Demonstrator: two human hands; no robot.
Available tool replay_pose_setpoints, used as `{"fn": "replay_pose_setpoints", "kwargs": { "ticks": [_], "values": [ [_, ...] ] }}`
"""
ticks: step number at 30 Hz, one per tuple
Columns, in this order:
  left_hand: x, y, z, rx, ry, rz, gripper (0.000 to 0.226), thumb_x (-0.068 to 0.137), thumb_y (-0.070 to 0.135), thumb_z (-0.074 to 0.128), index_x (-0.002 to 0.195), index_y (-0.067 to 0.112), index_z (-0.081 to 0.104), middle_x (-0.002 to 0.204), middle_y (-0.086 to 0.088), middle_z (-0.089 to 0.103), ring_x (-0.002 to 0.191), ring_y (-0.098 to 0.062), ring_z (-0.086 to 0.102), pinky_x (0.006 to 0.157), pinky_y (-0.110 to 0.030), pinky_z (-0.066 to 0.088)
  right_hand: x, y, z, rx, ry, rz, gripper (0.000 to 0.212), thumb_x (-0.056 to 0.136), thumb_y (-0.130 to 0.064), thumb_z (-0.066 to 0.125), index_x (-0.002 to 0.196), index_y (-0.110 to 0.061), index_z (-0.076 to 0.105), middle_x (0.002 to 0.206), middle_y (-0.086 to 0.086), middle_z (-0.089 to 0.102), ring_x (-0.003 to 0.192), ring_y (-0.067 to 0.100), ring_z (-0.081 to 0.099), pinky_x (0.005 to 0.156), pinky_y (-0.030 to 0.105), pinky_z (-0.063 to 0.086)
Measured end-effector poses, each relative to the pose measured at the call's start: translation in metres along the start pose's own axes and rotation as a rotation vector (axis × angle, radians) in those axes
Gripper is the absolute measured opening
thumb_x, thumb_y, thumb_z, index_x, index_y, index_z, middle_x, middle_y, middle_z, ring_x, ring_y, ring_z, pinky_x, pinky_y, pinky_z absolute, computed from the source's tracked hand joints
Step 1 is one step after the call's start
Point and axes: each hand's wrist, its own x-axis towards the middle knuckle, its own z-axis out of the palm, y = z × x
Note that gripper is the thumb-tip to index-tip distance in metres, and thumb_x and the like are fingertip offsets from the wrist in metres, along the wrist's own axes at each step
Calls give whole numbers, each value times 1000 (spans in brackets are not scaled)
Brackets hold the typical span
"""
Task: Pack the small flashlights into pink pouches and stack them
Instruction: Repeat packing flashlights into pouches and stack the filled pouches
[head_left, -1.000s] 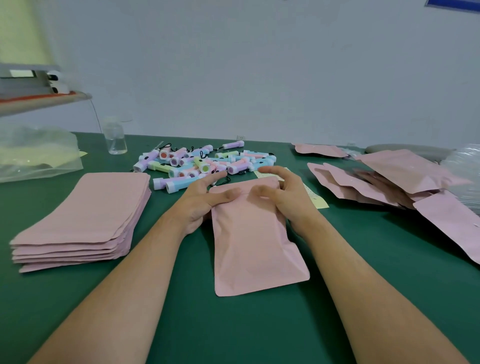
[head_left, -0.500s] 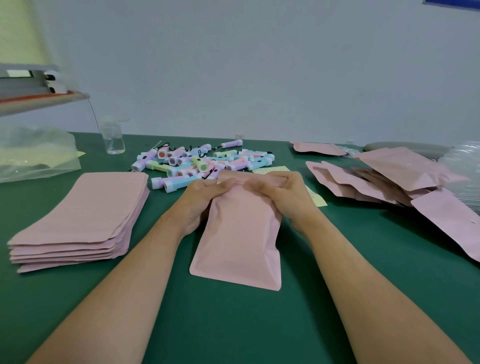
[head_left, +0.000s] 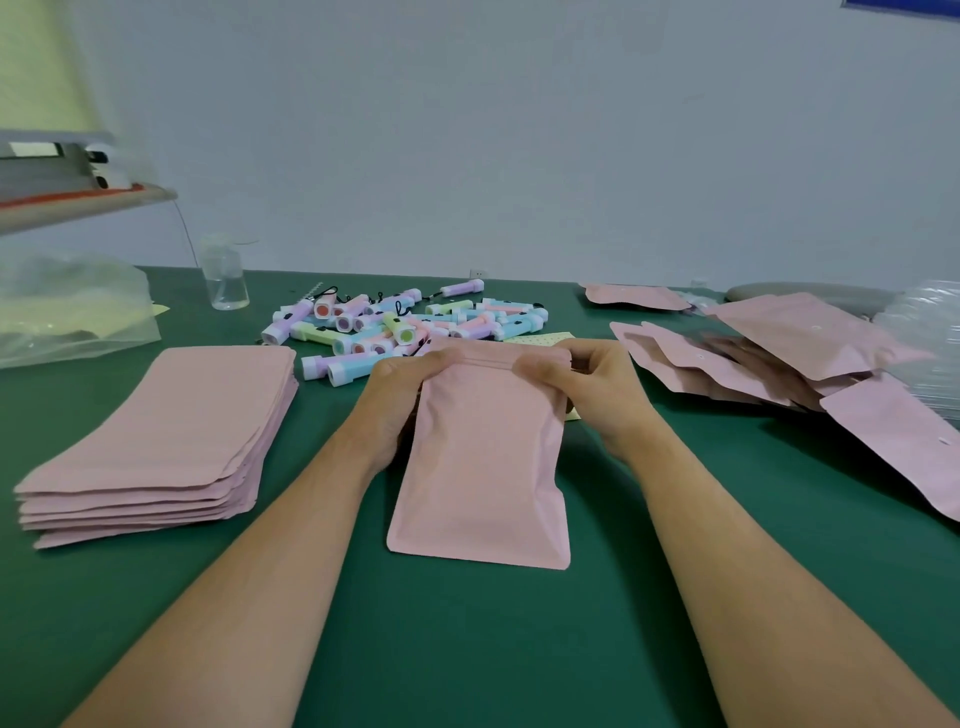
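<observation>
Pink matte pouch (head_left: 483, 467), flat and rectangular with rounded corners, pinched at its top edge by the left hand (head_left: 400, 395) and right hand (head_left: 587, 384) over the green surface (head_left: 467, 649) (pastel plastic flashlights (head_left: 405, 327) heaped just behind). Half a second ago it slanted leftward; now it hangs straighter.

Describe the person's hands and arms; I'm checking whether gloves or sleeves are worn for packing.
The left hand and right hand are bare: no gloves, rings or watch show. The left forearm and right forearm are uncovered to the frame's edge; no sleeve shows.
</observation>
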Motion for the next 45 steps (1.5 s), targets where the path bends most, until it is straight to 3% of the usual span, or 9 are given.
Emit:
{"fn": "replay_pose_setpoints", "kwargs": {
  "ticks": [4,8,10,12,15,19,33,42,45],
  "values": [
    [2,-2,5,39,-14,16,32,99,39,69,102,11,82,107,-9,80,99,-23,77,96,-36,53,5,-4,-12,2,0,4,36,82,-49,80,86,-13,80,77,9,72,63,17,56,54,31,42],
    [5,-9,9,48,60,49,40,105,32,64,98,-6,76,100,-11,80,90,-29,75,91,-37,55,18,8,-56,199,410,156,39,100,-42,51,93,-13,77,74,4,65,48,14,52,42,22,34],
    [7,-10,12,103,125,70,49,107,33,61,86,-11,63,83,-13,68,68,-31,61,70,-33,51,15,22,-77,-28,575,143,33,103,-23,45,91,-13,74,76,7,64,41,11,49,42,23,37],
    [7,-12,16,245,212,95,48,107,37,59,70,10,45,68,-8,44,54,-18,38,52,-28,34,10,34,-87,-261,639,135,30,102,-16,44,92,-12,72,77,5,68,37,9,52,48,28,44],
    [9,-15,20,355,272,119,51,106,37,60,66,21,32,61,-1,36,52,-16,32,50,-29,28,9,42,-88,-517,581,112,26,102,-12,51,84,-15,69,76,5,71,44,14,63,52,25,48],
    [8,-14,17,345,268,127,50,106,37,59,67,19,34,66,-8,38,58,-20,35,54,-31,29,14,47,-80,-690,431,112,22,97,-3,53,89,-4,73,89,12,72,67,36,70,73,41,60],
    [6,-15,20,377,187,106,46,105,41,61,72,17,38,58,2,40,35,-7,41,52,-28,36,19,44,-73,-879,283,217,15,97,-14,65,96,-11,80,91,10,73,85,29,66,75,34,54],
    [5,-13,20,358,166,110,40,105,42,59,81,12,47,74,-9,44,64,-22,40,63,-34,34,17,38,-66,-873,278,289,21,103,-23,57,102,-14,75,99,6,70,91,29,62,77,38,50],
    [6,-14,20,326,191,134,43,109,40,52,77,13,43,74,-8,42,61,-20,39,54,-29,31,16,31,-58,-800,296,203,23,105,-27,54,102,-14,73,102,1,70,94,26,62,82,41,52]
  ]
}}
